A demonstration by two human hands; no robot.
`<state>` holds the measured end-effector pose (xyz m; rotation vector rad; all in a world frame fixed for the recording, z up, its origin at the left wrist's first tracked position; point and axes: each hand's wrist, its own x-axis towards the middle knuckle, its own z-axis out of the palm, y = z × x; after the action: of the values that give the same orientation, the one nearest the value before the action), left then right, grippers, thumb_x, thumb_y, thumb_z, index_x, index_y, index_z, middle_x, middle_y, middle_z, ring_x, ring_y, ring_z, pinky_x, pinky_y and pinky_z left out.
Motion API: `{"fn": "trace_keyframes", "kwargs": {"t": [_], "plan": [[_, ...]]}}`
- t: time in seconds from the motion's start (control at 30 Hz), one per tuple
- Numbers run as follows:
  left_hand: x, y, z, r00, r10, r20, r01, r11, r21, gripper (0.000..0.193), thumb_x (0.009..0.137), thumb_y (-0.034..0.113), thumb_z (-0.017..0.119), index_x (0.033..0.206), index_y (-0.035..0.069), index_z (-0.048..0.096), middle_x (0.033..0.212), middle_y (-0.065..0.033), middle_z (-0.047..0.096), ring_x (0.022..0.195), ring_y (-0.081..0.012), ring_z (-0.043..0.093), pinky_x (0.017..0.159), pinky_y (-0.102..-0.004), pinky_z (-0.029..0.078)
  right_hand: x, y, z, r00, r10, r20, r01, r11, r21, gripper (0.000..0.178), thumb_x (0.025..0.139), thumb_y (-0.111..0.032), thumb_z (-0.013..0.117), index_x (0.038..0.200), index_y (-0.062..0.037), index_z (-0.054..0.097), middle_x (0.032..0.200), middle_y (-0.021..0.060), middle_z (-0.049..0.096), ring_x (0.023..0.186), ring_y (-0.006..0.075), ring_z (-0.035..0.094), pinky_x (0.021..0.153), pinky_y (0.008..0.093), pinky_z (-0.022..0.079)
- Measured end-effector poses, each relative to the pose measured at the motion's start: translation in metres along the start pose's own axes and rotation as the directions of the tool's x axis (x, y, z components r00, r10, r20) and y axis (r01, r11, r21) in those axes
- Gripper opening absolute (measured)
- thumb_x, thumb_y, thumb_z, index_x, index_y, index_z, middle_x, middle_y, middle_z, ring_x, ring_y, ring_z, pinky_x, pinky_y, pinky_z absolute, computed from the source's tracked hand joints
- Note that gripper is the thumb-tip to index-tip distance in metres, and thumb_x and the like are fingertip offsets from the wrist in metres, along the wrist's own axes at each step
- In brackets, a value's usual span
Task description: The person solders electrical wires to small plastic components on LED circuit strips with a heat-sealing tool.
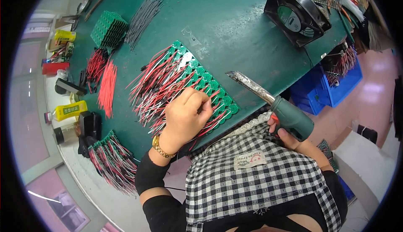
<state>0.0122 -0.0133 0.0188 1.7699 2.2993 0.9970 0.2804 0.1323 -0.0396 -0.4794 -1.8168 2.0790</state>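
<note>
My left hand [187,112], with a gold watch on its wrist, is closed in a pinch over a panel of round green circuit boards [205,80]. Thin wires run from the panel to its fingertips, which partly hide what they grip. Many red, white and black wires [157,87] fan out leftward from the boards. In my right hand [289,138] is a green heat gun [296,116] with a red trigger. Its long scorched metal nozzle [252,87] points up and left, to the right of the panel and apart from it.
A black fan [296,17] stands at the back right, above blue bins [344,85]. Leftward lie red tubes [108,87], dark tubes [142,19], stacked green boards [108,29] and another wired panel [112,161]. Yellow bottles [71,110] line the left edge.
</note>
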Motion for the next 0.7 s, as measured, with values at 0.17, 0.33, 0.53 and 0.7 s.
{"fn": "trace_keyframes", "kwargs": {"t": [0.17, 0.33, 0.53, 0.7], "plan": [[-0.001, 0.0, 0.0, 0.997, -0.076, -0.003, 0.076, 0.997, 0.009, 0.015, 0.065, -0.001, 0.068, 0.072, 0.008, 0.058, 0.068, -0.0037, 0.056, 0.05, -0.0186, 0.054, 0.043, -0.0298, 0.042, -0.003, -0.014, -0.001, 0.997, 0.07, 0.038, -0.066, 0.992, -0.108, 0.028, 0.078, -0.001, 0.059, 0.105, 0.0, 0.063, 0.088, 0.0057, 0.068, 0.075, 0.0151, 0.067, 0.071, 0.0299, 0.054], [-0.002, 0.0, -0.004, 0.995, -0.095, 0.03, 0.097, 0.994, -0.047, 0.014, 0.064, 0.0, 0.067, 0.07, 0.008, 0.057, 0.067, -0.0038, 0.055, 0.05, -0.0189, 0.053, 0.042, -0.0297, 0.041, -0.003, -0.016, -0.002, 0.993, 0.057, 0.104, -0.027, 0.962, -0.271, 0.03, 0.072, -0.011, 0.062, 0.101, -0.0054, 0.065, 0.086, 0.005, 0.068, 0.069, 0.0204, 0.066, 0.064, 0.0309, 0.053], [-0.004, -0.002, -0.006, 0.996, -0.08, 0.037, 0.081, 0.996, -0.043, 0.015, 0.062, -0.001, 0.066, 0.069, 0.007, 0.056, 0.066, -0.0044, 0.053, 0.05, -0.02, 0.053, 0.042, -0.0308, 0.04, -0.007, -0.01, -0.008, 0.987, 0.073, 0.142, -0.01, 0.915, -0.403, 0.033, 0.069, -0.019, 0.067, 0.099, -0.0081, 0.066, 0.088, 0.0064, 0.067, 0.071, 0.026, 0.064, 0.062, 0.0344, 0.052], [-0.006, -0.004, -0.006, 0.999, -0.045, 0.009, 0.045, 0.998, -0.048, 0.016, 0.061, -0.002, 0.065, 0.068, 0.007, 0.055, 0.065, -0.0046, 0.052, 0.049, -0.0197, 0.052, 0.042, -0.0306, 0.04, -0.007, -0.01, -0.005, 0.98, 0.161, 0.12, -0.099, 0.906, -0.412, 0.035, 0.067, -0.023, 0.069, 0.1, -0.01, 0.066, 0.09, 0.0069, 0.065, 0.073, 0.0272, 0.063, 0.062, 0.0356, 0.052]]}}
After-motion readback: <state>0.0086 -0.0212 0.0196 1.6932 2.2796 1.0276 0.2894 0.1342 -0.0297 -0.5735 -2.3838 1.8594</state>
